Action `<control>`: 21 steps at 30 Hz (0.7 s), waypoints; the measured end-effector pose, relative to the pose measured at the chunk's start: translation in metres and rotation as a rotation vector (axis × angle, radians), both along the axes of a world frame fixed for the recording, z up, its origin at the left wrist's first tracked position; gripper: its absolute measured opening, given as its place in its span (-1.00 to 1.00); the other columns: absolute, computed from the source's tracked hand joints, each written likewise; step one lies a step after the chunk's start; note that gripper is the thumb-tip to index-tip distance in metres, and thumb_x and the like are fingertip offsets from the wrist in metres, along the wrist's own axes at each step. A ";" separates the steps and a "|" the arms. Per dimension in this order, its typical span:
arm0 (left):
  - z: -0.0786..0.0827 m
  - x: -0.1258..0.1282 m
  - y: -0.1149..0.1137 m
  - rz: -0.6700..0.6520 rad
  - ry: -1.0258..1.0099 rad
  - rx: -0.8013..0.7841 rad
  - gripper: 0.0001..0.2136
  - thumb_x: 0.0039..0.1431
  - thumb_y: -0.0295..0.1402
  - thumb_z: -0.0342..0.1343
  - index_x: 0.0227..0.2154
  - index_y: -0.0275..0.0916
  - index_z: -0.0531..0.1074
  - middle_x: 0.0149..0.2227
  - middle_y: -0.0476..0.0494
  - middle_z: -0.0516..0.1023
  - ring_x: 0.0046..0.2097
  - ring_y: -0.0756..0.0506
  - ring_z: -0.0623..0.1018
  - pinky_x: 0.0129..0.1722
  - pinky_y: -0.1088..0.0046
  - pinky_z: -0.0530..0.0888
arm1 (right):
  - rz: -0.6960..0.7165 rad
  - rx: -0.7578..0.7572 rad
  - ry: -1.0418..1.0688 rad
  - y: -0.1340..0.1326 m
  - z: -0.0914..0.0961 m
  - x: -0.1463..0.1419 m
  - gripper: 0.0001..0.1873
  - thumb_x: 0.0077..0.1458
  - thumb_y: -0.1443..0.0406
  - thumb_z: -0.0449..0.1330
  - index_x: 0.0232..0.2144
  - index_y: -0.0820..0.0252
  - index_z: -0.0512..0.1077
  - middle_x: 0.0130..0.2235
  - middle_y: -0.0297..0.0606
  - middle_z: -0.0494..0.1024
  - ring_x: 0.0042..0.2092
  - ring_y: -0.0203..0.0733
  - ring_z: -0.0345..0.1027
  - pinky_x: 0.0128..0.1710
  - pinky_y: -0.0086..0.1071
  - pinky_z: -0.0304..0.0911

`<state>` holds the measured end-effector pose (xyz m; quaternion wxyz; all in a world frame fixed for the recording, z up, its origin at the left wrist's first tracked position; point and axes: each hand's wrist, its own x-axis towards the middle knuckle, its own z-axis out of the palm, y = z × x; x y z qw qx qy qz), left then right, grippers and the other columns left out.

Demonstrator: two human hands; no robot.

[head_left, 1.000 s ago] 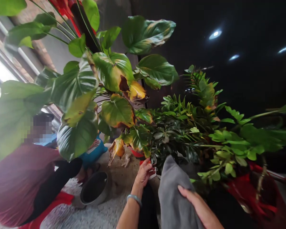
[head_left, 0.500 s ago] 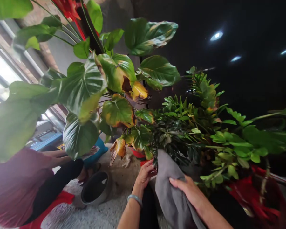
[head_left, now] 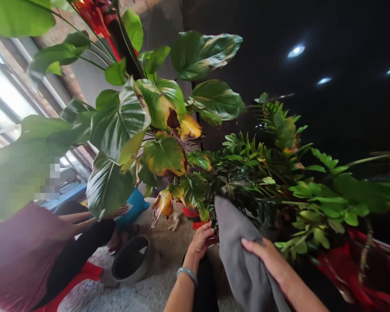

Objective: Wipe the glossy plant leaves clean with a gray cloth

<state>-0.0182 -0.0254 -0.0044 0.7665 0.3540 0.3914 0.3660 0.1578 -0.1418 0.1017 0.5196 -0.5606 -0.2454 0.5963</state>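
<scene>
Right hand (head_left: 263, 253): I see it closed on a soft grey fabric cloth (head_left: 237, 251), thumb on top, other fingers hidden beneath. Cloth hangs in folds below the grip; its pointed upper end reaches up against the dark, glossy-leaved bushy plant (head_left: 229, 186).

Left hand (head_left: 202, 239): fingers part-curled, just left of the cloth, at the plant's lower edge. I can't tell whether it has hold of a leaf; fingertips are partly hidden. Pale blue-green ring bangle (head_left: 187, 274) on that wrist.

Just beyond the left hand I get a red round pot (head_left: 190, 211), partly covered by leaves. Above and left: tall broad-leaved green plant (head_left: 120, 123), several leaves yellowed with brown edges. Right: crumpled red wrapping (head_left: 347, 266) under lighter green foliage.

Farther left on the floor, a round grey bucket (head_left: 144, 266). Beside it sits a co-worker in a dusty-red top (head_left: 26, 255), one hand at a bright blue object (head_left: 135, 206). Glossy black wall (head_left: 344, 34) behind, with light reflections.
</scene>
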 end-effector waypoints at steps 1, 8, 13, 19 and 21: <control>0.002 0.000 0.000 0.010 0.000 -0.002 -0.65 -0.39 -0.31 0.43 -0.48 -0.28 0.47 -0.56 0.01 0.49 -0.51 0.03 0.42 -0.36 0.46 0.31 | -0.009 -0.012 -0.057 -0.010 -0.006 -0.002 -0.72 -0.35 0.16 0.33 -0.51 0.21 0.56 -0.48 -0.18 0.63 -0.26 0.13 0.51 -0.20 -0.15 0.34; 0.007 0.002 -0.003 0.054 0.004 -0.002 -0.65 -0.46 -0.29 0.44 -0.58 -0.27 0.41 -0.58 0.00 0.50 -0.53 0.04 0.42 -0.39 0.48 0.31 | -0.117 0.106 0.080 -0.024 0.043 0.029 -0.53 -0.49 0.22 0.43 -0.36 0.16 0.53 -0.43 -0.21 0.64 -0.32 0.11 0.52 -0.24 -0.12 0.38; 0.006 0.003 -0.002 0.038 0.028 0.005 -0.65 -0.44 -0.27 0.44 -0.61 -0.25 0.37 -0.61 0.03 0.46 -0.53 0.03 0.40 -0.40 0.49 0.29 | -0.172 0.104 0.161 0.017 0.036 0.019 -0.59 -0.33 0.10 0.39 -0.40 0.21 0.51 -0.49 -0.17 0.64 -0.30 0.14 0.54 -0.22 -0.09 0.40; 0.007 0.002 -0.003 0.038 0.008 0.014 -0.63 -0.41 -0.22 0.43 -0.64 -0.24 0.34 -0.64 0.03 0.44 -0.54 0.01 0.42 -0.40 0.46 0.30 | -0.034 0.031 -0.185 -0.029 -0.022 0.006 -0.65 -0.37 0.17 0.33 -0.43 0.21 0.56 -0.35 -0.14 0.67 -0.16 0.18 0.50 -0.14 -0.16 0.36; 0.009 0.001 -0.004 0.056 0.008 -0.009 -0.61 -0.44 -0.23 0.45 -0.63 -0.24 0.33 -0.63 0.04 0.45 -0.54 0.03 0.42 -0.40 0.47 0.30 | -0.181 -0.014 -0.190 -0.042 -0.014 0.025 -0.57 -0.39 0.15 0.35 -0.36 0.19 0.55 -0.32 -0.15 0.67 -0.14 0.19 0.49 -0.12 -0.14 0.35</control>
